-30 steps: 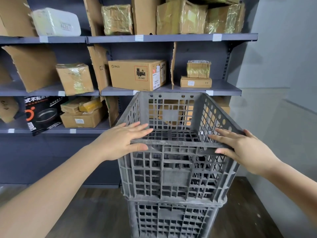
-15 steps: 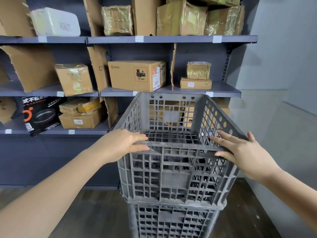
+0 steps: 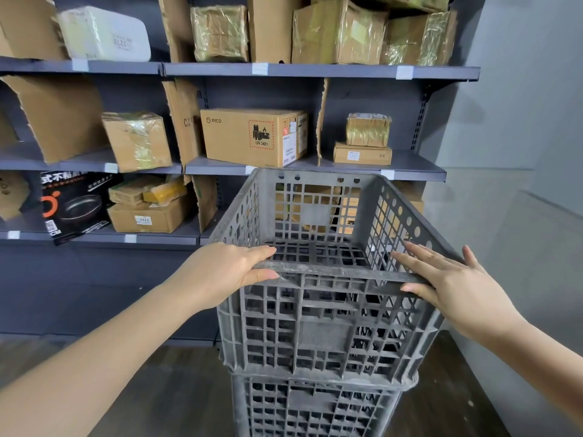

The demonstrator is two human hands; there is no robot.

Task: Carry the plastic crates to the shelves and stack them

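Note:
Two dark grey plastic crates stand stacked on the floor in front of the shelves. The empty top crate (image 3: pixel 328 329) sits on the lower crate (image 3: pixel 315 408). My left hand (image 3: pixel 227 272) grips the top crate's near rim at its left corner, fingers curled over the edge and thumb against the outside. At the near right corner my right hand (image 3: pixel 454 285) lies on the rim with straight fingers, its thumb just under the edge.
Dark metal shelves (image 3: pixel 315 70) behind the crates hold cardboard boxes, among them a PICO box (image 3: pixel 252 134) and a black pan box (image 3: pixel 72 206). A grey wall (image 3: pixel 520 152) runs close on the right. Dark wooden floor (image 3: pixel 176 389) lies to the left of the stack.
My left hand's fingers, flat on the rim a second ago, have curled over the edge. The right hand has shifted slightly along the corner. The crates stay stacked.

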